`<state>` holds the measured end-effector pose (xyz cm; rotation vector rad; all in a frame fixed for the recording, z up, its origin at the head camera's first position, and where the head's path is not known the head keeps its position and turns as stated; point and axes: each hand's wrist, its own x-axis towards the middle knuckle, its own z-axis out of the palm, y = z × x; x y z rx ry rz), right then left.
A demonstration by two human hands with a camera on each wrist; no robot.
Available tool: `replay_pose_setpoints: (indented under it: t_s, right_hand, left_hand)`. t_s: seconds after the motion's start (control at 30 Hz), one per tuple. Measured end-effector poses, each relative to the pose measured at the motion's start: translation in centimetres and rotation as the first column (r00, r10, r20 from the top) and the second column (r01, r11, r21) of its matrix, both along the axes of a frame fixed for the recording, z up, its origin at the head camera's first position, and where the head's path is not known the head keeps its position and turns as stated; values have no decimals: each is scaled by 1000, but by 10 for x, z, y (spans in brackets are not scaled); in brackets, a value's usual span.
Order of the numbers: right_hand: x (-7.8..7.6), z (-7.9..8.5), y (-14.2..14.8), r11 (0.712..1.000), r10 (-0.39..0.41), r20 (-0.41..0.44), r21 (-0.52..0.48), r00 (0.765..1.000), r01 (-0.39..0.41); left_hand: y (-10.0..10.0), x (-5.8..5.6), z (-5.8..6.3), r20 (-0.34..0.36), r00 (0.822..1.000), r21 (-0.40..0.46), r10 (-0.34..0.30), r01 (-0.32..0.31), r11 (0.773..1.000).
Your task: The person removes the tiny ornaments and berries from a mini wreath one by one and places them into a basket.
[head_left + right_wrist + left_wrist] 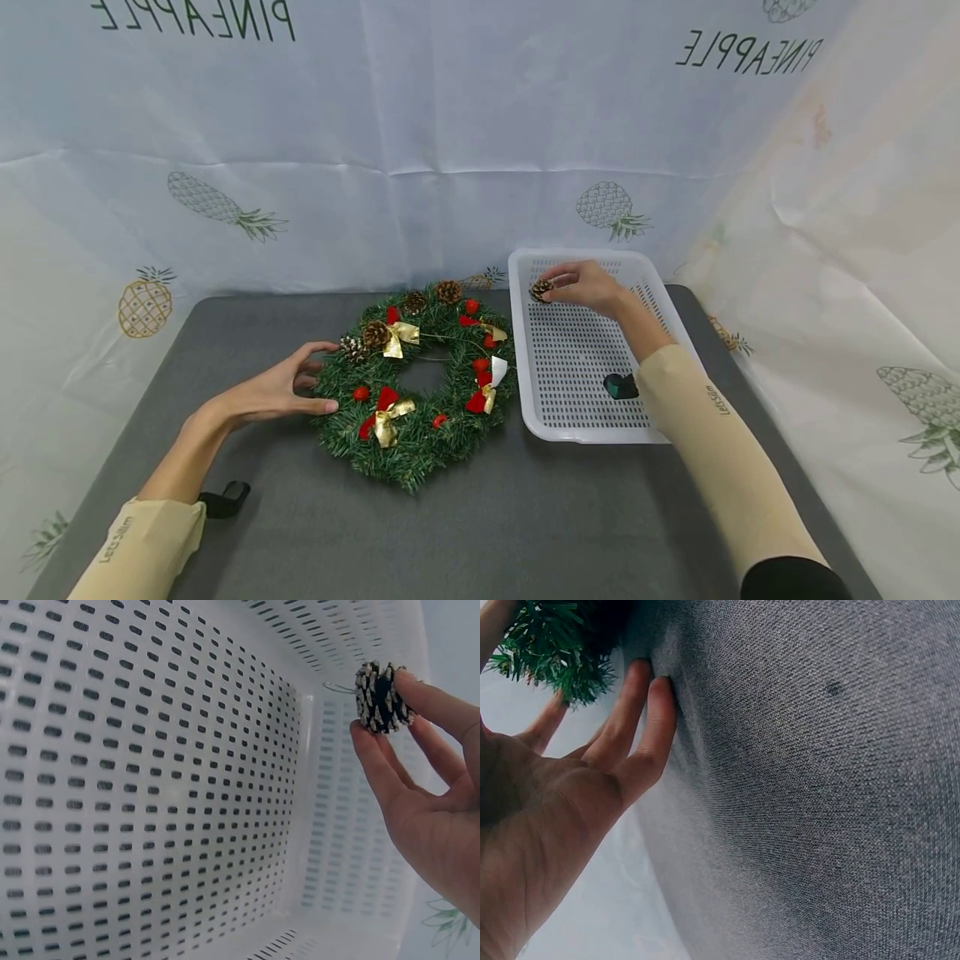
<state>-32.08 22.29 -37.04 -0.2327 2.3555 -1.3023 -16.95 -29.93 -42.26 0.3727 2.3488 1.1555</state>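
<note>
Grey table (480, 533), left grip (281, 387) spread at green wreath (431, 437), right grip (588, 287) pinching pine cone (540, 291) over white basket (570, 354)

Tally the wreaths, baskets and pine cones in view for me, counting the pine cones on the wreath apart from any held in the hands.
Christmas wreath: 1
White perforated basket: 1
Pine cones on the wreath: 4
Pine cone held in the right hand: 1
Total: 7

Soft light casts faint shadows across the grey tabletop (465, 542).
</note>
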Motion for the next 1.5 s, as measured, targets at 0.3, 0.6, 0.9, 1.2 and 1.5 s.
replay_pose_setpoints:
  t_s: [0.3,0.6,0.9,1.2,1.5]
  right_hand:
    - [0,-10,-12,999,-36,68,1,997,36]
    - [-1,-23,-14,999,-45,102,31,994,42]
    - [-3,-25,-19,998,-60,149,17,987,59]
    - [-5,-27,-25,995,-83,137,64,987,75]
    - [-4,-26,-26,990,-141,191,16,971,141]
  left_hand:
    - [0,1,-2,12,1000,9,3,-3,1000]
    - [1,1,-2,16,1000,5,-5,5,1000]
    - [0,1,-2,14,1000,3,-4,4,1000]
    - [-1,1,-1,16,1000,7,2,-2,1000]
    - [0,0,2,17,1000,13,-6,6,1000]
